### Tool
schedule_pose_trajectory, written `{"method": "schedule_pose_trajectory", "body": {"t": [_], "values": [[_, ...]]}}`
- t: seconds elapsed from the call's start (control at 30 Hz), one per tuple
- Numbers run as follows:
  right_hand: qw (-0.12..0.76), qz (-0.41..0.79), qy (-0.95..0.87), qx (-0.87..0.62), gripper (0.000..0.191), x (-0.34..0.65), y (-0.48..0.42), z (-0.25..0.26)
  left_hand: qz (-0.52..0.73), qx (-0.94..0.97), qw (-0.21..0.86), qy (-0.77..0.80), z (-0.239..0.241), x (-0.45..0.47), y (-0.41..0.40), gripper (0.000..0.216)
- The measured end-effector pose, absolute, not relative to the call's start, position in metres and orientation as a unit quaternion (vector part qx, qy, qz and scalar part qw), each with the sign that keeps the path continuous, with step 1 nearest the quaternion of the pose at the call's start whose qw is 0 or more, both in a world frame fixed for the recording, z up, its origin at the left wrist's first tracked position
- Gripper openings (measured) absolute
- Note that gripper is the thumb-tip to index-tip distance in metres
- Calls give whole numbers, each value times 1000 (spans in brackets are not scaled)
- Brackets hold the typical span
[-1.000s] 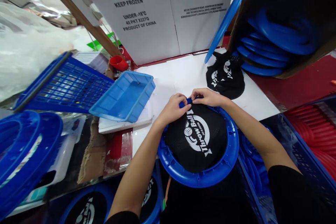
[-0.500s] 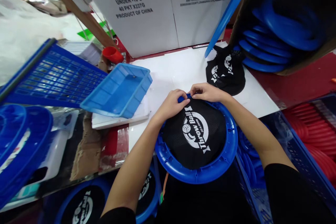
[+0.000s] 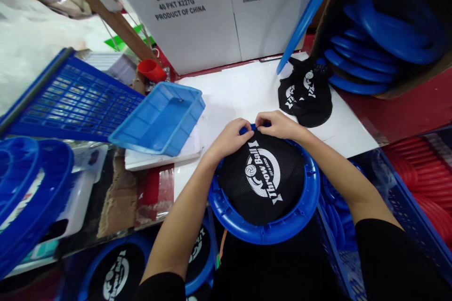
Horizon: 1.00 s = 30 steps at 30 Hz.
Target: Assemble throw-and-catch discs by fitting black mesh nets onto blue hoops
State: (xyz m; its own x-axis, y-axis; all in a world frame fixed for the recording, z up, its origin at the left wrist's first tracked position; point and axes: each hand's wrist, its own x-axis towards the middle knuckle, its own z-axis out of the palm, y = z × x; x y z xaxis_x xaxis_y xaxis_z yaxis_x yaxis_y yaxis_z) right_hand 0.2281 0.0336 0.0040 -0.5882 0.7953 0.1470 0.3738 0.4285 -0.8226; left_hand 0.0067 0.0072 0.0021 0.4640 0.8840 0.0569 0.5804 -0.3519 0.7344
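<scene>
A blue plastic ring [image 3: 263, 235] lies at the near edge of the white work surface, with a round black mesh cloth [image 3: 233, 181] printed "Throw Ball" spread across it. My left hand [image 3: 236, 137] pinches the cloth's far edge against the ring's rim. Right beside it, my right hand [image 3: 277, 124] pinches the same edge, fingertips almost touching those of the left. Both hands are closed, and the fingers hide the exact spot they grip. Beyond my right hand rests a small pile of black printed mesh cloths [image 3: 307, 96].
A shallow blue tray [image 3: 158, 120] stands at the left near a blue basket [image 3: 81, 96] and a red cup [image 3: 151, 70]. Blue rings [image 3: 363, 63] fill a carton at the right. A white carton [image 3: 197, 33] stands behind. Red rings [image 3: 423, 164] sit in a crate at the lower right.
Both hands remain at the far rim with only slight finger movement. The view has shifted a little; the ring and cloth stay in place.
</scene>
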Motion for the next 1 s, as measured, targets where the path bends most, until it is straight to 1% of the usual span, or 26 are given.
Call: {"method": "schedule_pose_trajectory", "body": {"t": [0.1,0.27,0.4,0.47,0.5,0.63,0.73,0.83,1.0], "values": [[263,349,-816,-378,13,226,31,4,236,793,321,461,7,-2,4,7],[259,286,-812,-438,14,245,38,10,232,817,229,475,17,-20,-4,11],[204,256,-825,-460,17,277,43,21,190,847,147,475,20,-20,-10,13],[185,253,-835,-452,17,289,44,26,170,859,128,465,19,-17,-11,12],[188,249,-839,-445,16,292,44,27,160,864,126,461,18,-15,-11,12],[240,237,-866,-368,14,282,41,23,149,866,146,454,16,-14,-10,15],[212,268,-880,-329,20,267,37,13,177,854,183,453,21,-19,-8,14],[195,284,-876,-337,18,260,37,6,204,833,201,474,25,-25,-6,13],[265,290,-852,-347,16,264,45,7,258,775,270,509,25,-27,-1,12]]}}
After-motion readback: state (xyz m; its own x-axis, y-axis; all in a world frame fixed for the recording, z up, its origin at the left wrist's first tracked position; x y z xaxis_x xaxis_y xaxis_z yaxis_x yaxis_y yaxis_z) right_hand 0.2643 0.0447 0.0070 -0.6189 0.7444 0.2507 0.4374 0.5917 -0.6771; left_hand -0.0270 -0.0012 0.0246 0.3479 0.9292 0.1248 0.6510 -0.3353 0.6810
